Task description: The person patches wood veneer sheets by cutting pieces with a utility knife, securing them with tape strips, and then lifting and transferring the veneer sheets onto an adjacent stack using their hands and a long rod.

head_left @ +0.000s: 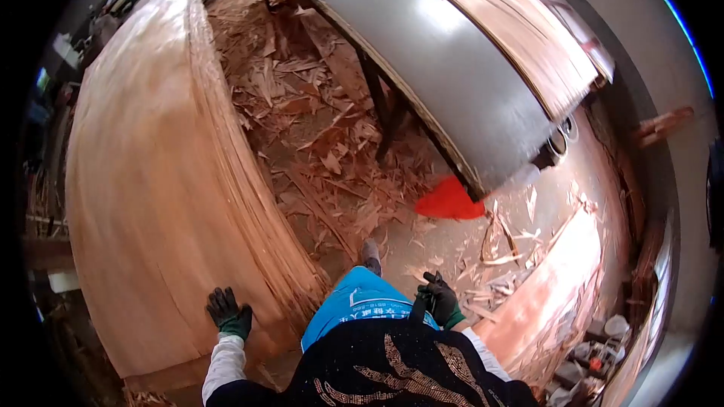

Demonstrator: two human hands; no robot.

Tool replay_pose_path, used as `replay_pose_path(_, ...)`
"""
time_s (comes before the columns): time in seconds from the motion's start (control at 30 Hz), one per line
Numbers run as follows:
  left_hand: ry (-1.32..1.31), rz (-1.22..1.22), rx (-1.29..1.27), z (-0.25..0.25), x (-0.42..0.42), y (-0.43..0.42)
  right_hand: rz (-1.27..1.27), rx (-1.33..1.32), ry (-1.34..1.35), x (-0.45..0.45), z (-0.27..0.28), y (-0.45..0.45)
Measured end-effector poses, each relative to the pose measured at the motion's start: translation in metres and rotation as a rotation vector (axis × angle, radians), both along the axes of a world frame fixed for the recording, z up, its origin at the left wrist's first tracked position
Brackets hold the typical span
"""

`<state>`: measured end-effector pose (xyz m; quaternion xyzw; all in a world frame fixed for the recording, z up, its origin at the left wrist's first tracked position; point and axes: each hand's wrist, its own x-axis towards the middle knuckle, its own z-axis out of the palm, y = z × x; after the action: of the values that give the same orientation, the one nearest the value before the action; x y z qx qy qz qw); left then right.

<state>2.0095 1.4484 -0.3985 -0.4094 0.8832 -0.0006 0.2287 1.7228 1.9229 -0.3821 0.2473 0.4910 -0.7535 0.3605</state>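
Observation:
My left hand [229,313], in a dark glove with a green cuff, lies flat on the stack of wood veneer sheets [151,181] with its fingers spread. The stack is tall, with ragged layered edges along its right side. In a similar glove, my right hand [443,300] is in front of my body beside the blue apron [362,298]. Its fingers are curled. A dark narrow shape shows at them, but I cannot make out what it is.
A metal-topped table [452,53] stands ahead to the right, bearing more veneer sheets [520,22]. Torn veneer scraps [317,136] litter the floor beneath and beside it. A red item [451,200] is near the table's corner. A veneer sheet [554,286] lies at the right, near assorted clutter [592,362].

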Motion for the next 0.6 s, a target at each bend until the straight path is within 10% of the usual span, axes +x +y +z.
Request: replay_pose_path(0.6,-0.769,0.530,0.411,0.047,-0.109,-0.029,0.553,-0.032,0.546,-0.481,0.053,-0.253)
